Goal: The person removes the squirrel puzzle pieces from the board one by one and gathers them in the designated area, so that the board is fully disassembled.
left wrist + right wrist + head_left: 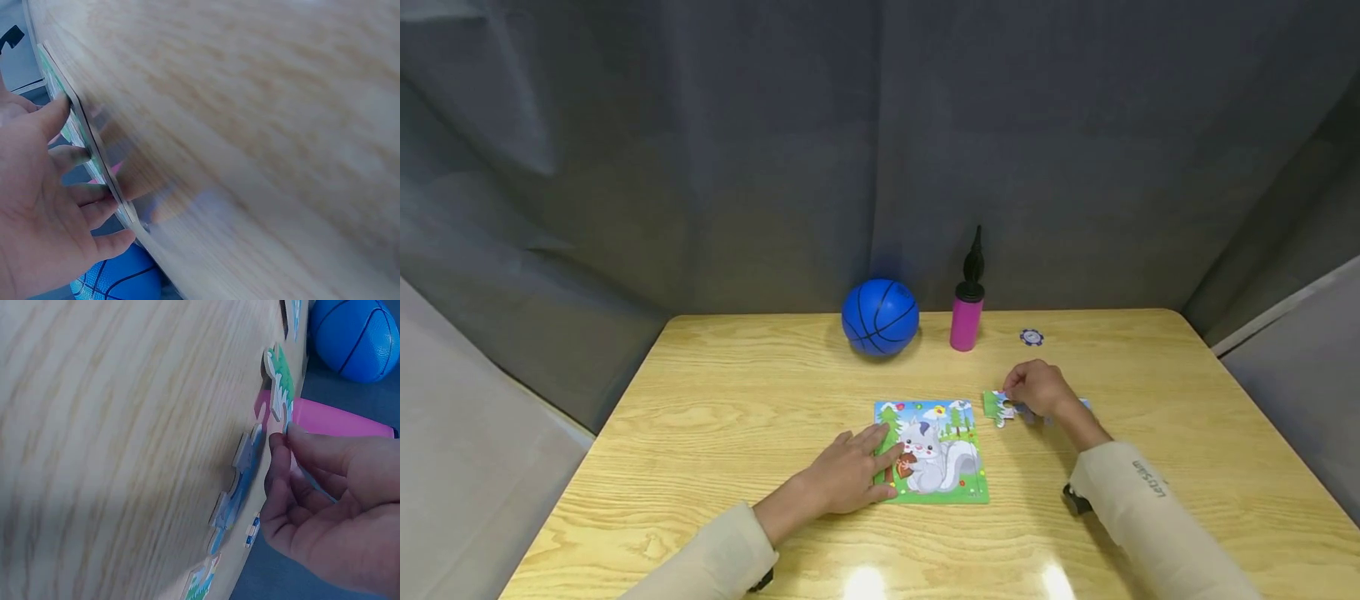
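A square picture puzzle (pixel 936 467) showing a grey squirrel with an acorn lies flat on the table. Across its left edge rests my left hand (pixel 848 471), fingers spread; the left wrist view shows the fingers (pixel 80 194) along the puzzle's edge. To the right of the puzzle, my right hand (pixel 1037 387) pinches a green and white jigsaw piece (pixel 282 384) between thumb and fingers, low over the tabletop. Below that hand in the right wrist view lie a bluish jigsaw piece (pixel 236 487) and a green one (pixel 199 584). In the head view the hand partly covers them.
On the wooden table (pixel 737 367), a blue basketball (pixel 880 317) sits near the back edge. Beside it stands a pink hand pump (pixel 967 321) with a black nozzle. A blue and white round chip (pixel 1032 337) lies behind my right hand. Dark curtain (pixel 775 167) hangs behind.
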Tool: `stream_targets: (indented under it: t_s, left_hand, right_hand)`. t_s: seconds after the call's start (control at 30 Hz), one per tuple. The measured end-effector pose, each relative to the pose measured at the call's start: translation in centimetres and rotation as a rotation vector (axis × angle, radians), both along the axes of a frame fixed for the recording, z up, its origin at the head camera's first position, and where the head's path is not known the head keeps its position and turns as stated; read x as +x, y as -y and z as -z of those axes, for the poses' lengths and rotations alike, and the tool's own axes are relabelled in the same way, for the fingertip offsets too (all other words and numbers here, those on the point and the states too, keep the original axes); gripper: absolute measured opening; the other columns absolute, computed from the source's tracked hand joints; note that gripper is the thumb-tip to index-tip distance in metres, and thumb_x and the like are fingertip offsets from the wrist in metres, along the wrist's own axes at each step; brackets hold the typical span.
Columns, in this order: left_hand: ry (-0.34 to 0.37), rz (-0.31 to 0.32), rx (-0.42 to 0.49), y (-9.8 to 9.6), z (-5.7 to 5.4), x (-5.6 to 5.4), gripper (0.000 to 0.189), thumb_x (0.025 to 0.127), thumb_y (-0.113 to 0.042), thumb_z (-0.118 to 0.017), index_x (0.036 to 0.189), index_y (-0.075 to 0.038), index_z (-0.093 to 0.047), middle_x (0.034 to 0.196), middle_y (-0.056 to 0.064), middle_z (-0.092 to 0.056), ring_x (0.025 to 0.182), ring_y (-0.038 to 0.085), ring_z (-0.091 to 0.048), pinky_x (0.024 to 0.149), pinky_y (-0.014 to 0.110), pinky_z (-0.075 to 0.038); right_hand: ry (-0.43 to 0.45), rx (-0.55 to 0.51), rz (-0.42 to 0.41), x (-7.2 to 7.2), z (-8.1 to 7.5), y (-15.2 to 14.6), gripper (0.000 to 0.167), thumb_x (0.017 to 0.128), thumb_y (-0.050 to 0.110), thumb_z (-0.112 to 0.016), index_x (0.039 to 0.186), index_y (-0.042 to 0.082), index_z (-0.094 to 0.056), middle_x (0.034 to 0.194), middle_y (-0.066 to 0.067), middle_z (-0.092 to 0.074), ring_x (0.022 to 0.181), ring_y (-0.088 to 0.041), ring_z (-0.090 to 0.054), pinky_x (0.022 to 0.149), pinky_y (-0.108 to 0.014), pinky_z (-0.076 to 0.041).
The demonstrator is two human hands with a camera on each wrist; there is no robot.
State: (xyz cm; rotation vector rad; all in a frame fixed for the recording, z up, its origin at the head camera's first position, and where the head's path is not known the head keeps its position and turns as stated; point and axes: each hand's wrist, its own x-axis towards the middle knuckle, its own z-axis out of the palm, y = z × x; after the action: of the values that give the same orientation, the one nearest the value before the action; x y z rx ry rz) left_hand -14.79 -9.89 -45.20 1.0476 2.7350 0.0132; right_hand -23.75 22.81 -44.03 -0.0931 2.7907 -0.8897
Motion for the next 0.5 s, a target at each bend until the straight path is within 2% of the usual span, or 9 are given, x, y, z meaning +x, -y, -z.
stream_targets:
  t_s: [0.2,0.5]
  left_hand:
    - [0.001,0.001,-0.016,-0.13,-0.04,-0.07,0.065,0.094,-0.056,-0.043,0.149,-0.022,-0.032,0.158,0.013,-0.022,0.146,0.027,-0.023,0.111,0.053,-0.032]
    - [0.004,-0.007,-0.005,-0.1,-0.26,0.02,0.065,0.094,-0.055,-0.044,0.149,-0.021,-0.033,0.157,0.014,-0.022,0.145,0.028,-0.024,0.112,0.052,-0.032]
  right_hand:
    - [0.034,0.005,0.015,0.13,0.18,0.07,0.011,0.092,0.008,-0.058,0.09,0.002,-0.067,0.077,-0.008,-0.065,0.056,-0.011,-0.051,0.05,-0.024,-0.044]
    - [-0.001,0.022,0.008,0.33,-0.26,0.1,0.012,0.092,0.009,-0.059,0.088,0.002,-0.068,0.079,-0.008,-0.068,0.067,-0.015,-0.054,0.059,-0.026,-0.046]
